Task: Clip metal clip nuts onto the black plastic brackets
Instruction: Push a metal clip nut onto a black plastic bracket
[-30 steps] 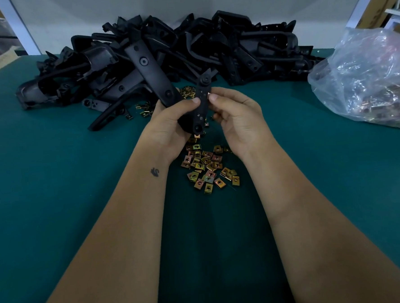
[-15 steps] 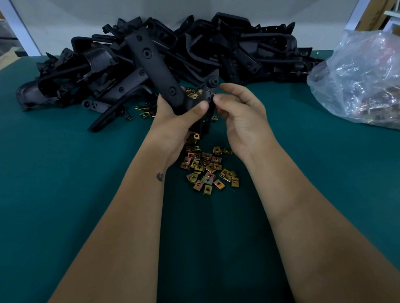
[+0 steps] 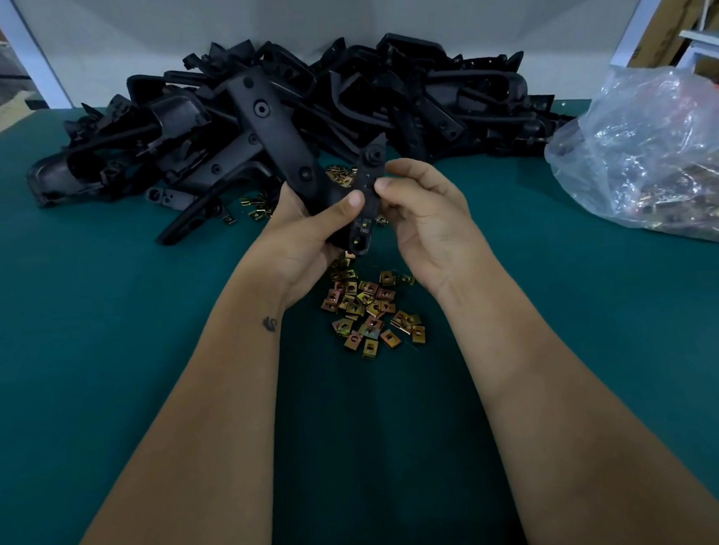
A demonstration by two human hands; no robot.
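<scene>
A black plastic bracket [image 3: 282,138], V-shaped with two arms, is raised above the table. My left hand [image 3: 309,241] grips it at the bend, thumb across the front. My right hand [image 3: 425,213] pinches the bracket's shorter right arm with thumb and fingers. Gold glints show in the holes at the bracket's lower end; whether a clip nut sits between my right fingers is hidden. Several loose brass-coloured clip nuts [image 3: 372,309] lie in a heap on the green mat under my hands.
A big pile of black brackets [image 3: 422,95] fills the back of the green table [image 3: 100,330]. More clip nuts [image 3: 257,207] lie near it. A clear plastic bag of clip nuts [image 3: 662,157] sits at the right. A grey wall stands behind.
The bracket has turned in my hands: its short arm dipped down half a second ago and now points up again. Both hands stay on it.
</scene>
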